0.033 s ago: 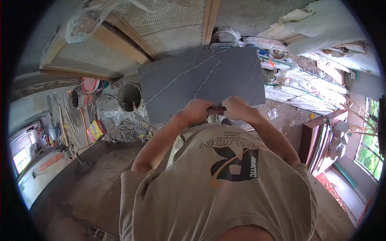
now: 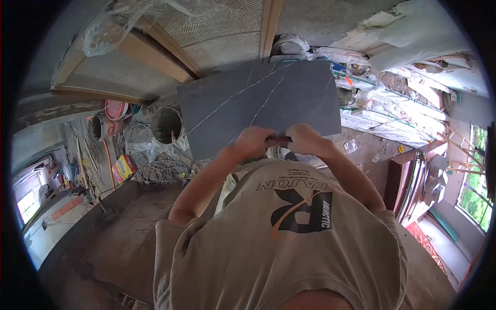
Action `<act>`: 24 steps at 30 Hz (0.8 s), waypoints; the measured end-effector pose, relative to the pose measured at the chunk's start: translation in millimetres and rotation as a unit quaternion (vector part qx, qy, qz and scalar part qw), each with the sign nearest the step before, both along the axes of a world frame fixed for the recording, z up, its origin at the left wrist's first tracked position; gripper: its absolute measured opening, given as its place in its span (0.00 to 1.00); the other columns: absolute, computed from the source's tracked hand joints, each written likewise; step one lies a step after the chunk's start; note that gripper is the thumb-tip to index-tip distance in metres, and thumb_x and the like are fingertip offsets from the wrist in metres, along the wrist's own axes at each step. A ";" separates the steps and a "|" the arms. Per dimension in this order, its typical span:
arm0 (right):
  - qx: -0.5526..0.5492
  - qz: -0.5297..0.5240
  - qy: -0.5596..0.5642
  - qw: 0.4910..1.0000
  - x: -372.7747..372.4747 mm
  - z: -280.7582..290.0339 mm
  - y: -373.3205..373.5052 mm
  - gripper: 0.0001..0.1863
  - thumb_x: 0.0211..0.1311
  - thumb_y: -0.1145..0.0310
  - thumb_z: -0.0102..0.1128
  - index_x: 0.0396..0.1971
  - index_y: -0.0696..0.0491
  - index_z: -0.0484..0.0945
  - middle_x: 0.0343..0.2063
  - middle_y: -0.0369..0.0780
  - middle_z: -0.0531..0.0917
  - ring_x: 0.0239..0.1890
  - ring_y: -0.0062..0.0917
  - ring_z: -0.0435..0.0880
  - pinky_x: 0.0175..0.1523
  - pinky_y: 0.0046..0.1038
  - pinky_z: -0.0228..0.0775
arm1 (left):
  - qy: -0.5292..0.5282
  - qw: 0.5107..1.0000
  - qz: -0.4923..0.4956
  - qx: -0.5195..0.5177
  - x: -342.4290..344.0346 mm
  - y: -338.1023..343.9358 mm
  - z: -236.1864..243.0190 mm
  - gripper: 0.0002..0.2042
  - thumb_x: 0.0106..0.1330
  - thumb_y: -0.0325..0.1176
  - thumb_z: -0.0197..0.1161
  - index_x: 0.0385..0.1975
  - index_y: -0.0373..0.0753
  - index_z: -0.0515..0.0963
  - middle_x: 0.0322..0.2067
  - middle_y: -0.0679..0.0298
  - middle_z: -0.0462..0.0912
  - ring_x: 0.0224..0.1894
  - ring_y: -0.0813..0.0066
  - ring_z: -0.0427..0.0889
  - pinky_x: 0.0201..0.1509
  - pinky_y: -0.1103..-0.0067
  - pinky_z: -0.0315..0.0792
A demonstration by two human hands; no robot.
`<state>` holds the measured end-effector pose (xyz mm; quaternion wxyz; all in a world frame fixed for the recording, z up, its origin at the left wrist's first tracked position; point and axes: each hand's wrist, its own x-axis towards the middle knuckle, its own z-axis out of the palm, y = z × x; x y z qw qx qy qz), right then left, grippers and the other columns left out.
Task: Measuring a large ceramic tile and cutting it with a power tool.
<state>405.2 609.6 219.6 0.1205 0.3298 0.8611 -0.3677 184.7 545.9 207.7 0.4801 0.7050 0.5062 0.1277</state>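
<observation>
Two fists (image 2: pixel 279 140) together at slab (image 2: pixel 258 103) edge

a: what sort of place is this?
b: a room under renovation, a building site indoors. bare plaster walls (image 2: pixel 330 15), buckets (image 2: pixel 166 124), a tangle of cables (image 2: pixel 163 170) on the dusty floor (image 2: pixel 98 243).
a: anything else?
b: a large grey tile (image 2: pixel 258 103), timber boards (image 2: pixel 155 57) and plastic sheeting (image 2: pixel 385 111).
</observation>
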 end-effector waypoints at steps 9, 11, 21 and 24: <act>0.009 -0.076 0.087 0.993 21.0 11.8 16.3 0.15 0.57 0.59 0.63 0.34 0.56 0.83 0.31 0.53 0.83 0.36 0.52 0.82 0.41 0.46 0.72 | -0.022 0.998 0.016 0.057 2.5 22.7 -3.4 0.11 0.64 0.39 0.60 0.42 0.47 0.84 0.34 0.53 0.84 0.36 0.50 0.83 0.40 0.63 0.76; -0.056 -0.095 0.036 0.993 25.3 0.9 18.6 0.15 0.57 0.60 0.63 0.35 0.57 0.83 0.33 0.55 0.83 0.38 0.51 0.82 0.43 0.45 0.73 | 0.015 0.998 -0.016 0.057 8.3 27.6 -8.0 0.12 0.64 0.40 0.60 0.44 0.50 0.84 0.36 0.54 0.84 0.39 0.49 0.83 0.41 0.62 0.76; 0.364 -0.306 0.177 0.862 69.6 57.2 84.7 0.21 0.63 0.62 0.63 0.52 0.57 0.78 0.47 0.49 0.83 0.47 0.46 0.83 0.53 0.43 0.74 | 0.142 0.946 -0.038 0.290 -33.0 204.3 17.2 0.11 0.67 0.45 0.57 0.41 0.49 0.81 0.37 0.57 0.83 0.38 0.53 0.83 0.40 0.58 0.75; 0.264 -0.443 0.126 0.847 157.2 29.6 51.9 0.19 0.65 0.60 0.61 0.50 0.56 0.80 0.44 0.51 0.83 0.47 0.47 0.83 0.52 0.42 0.75 | 0.245 0.860 -0.013 0.447 -107.4 317.3 84.6 0.23 0.68 0.29 0.49 0.60 0.63 0.74 0.40 0.56 0.82 0.41 0.56 0.83 0.40 0.62 0.79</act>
